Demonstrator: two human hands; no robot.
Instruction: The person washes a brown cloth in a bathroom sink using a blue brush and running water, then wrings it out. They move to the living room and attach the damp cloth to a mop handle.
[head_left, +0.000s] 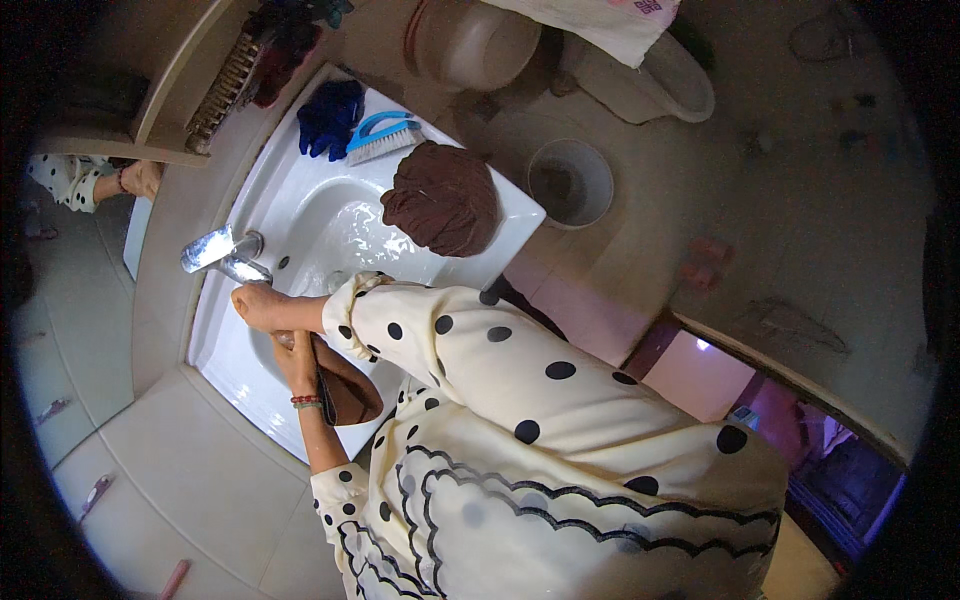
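My right hand is curled at the end of the chrome tap, over the white washbasin. Its fingers are mostly hidden, so I cannot tell what it grips. Just below it, my left hand has its fingers reaching under the right one, with red and green bead bracelets at the wrist. Beside that wrist, a smooth brown item with a dark edge rests against the basin's near side, partly covered by my sleeve. A bundled brown cloth sits on the opposite rim. Water glistens in the bowl.
A blue-handled scrubbing brush and dark blue gloves lie on the basin's corner. On the floor beyond stand a pale bucket and a squat toilet pan or similar basin. A mirror lines the wall, with a shelf beside it.
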